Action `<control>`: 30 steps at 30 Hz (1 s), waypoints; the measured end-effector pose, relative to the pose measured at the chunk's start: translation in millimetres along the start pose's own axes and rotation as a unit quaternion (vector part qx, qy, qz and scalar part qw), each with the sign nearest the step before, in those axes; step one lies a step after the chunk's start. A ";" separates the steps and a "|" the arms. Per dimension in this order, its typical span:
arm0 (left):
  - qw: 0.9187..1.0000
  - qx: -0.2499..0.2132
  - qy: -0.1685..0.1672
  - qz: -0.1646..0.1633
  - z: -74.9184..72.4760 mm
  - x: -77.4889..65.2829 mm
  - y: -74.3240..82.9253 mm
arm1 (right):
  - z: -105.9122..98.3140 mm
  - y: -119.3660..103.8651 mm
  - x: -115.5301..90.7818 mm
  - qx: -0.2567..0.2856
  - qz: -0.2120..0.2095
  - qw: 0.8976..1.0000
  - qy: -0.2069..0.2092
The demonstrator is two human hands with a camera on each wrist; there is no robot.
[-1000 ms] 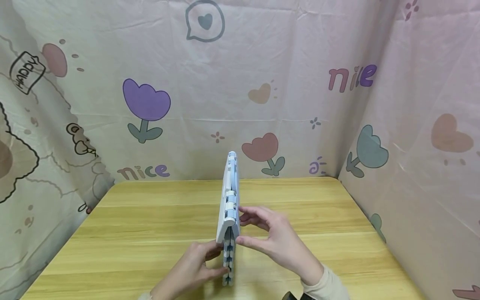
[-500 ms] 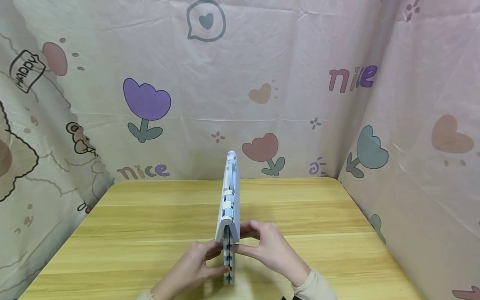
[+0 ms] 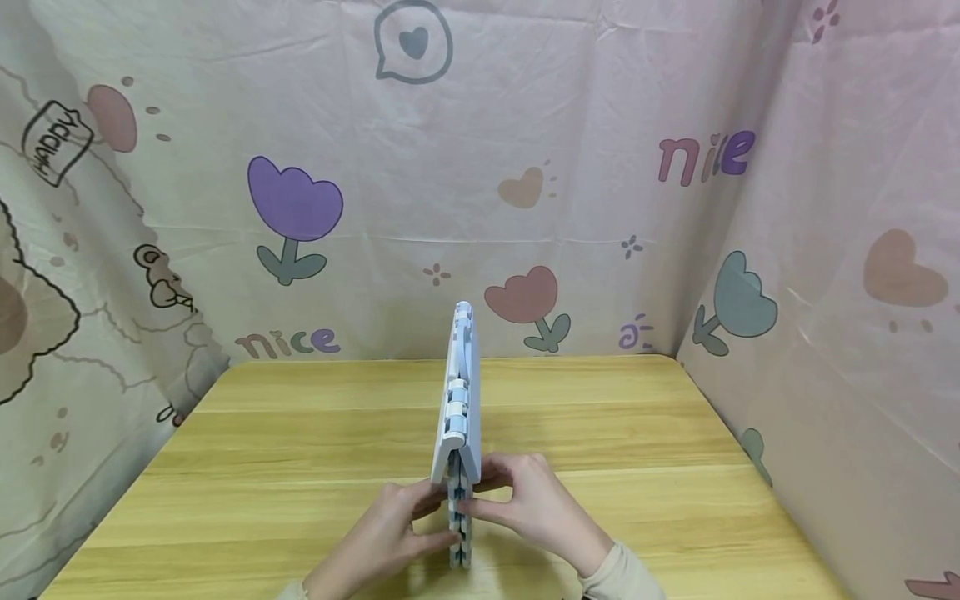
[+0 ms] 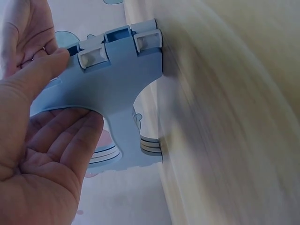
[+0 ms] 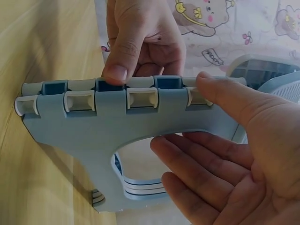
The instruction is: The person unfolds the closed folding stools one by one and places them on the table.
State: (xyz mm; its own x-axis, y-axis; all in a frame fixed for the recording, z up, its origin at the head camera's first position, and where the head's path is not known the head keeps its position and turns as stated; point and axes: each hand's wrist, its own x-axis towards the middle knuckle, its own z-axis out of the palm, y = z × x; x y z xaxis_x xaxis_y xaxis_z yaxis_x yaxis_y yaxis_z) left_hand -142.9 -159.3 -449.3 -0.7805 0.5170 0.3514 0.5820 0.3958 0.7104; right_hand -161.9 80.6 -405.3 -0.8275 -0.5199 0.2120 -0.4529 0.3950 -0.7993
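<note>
A light blue and white folding step stool stands folded on edge in the head view, its split top panels peaked over the hinged legs. My left hand holds the near leg edge from the left, thumb on the hinge. My right hand grips that same edge from the right, a little higher up. In the right wrist view, the right thumb lies on the hinge knuckles and the fingers reach to the cutout of the leg panel. The left fingers likewise sit at the cutout on their side.
The stool stands on a wood-grain table. Behind and to both sides hangs a printed cloth with flowers, hearts and lettering. The table's far edge meets the cloth at the back.
My right hand has slid down and toward me from beside the top panel, and its thumb has come onto the leg's hinge edge. The stool's near top end has shifted slightly left. The left hand stays put.
</note>
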 end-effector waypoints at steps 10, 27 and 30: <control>1.000 -0.006 -0.004 -0.006 -0.2 0.1 -0.5 | 1.3 3.1 -1.1 -0.008 -0.004 1.000 0.005; 1.000 -0.003 0.008 0.001 -1.3 -3.4 -5.2 | -8.9 10.6 -6.1 -0.026 -0.006 1.000 0.013; 1.000 -0.004 0.010 0.002 -2.1 -3.5 -5.1 | -11.5 12.2 -7.3 -0.028 -0.005 1.000 0.013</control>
State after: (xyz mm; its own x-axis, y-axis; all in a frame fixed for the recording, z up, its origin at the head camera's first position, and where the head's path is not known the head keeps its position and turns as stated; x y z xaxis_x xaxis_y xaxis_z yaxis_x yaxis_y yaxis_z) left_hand -143.6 -164.6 -452.8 -0.7823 0.5039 0.3661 0.5834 0.3871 0.7140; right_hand -165.2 97.9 -410.2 -0.8302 -0.5054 0.2352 -0.4790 0.4309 -0.7648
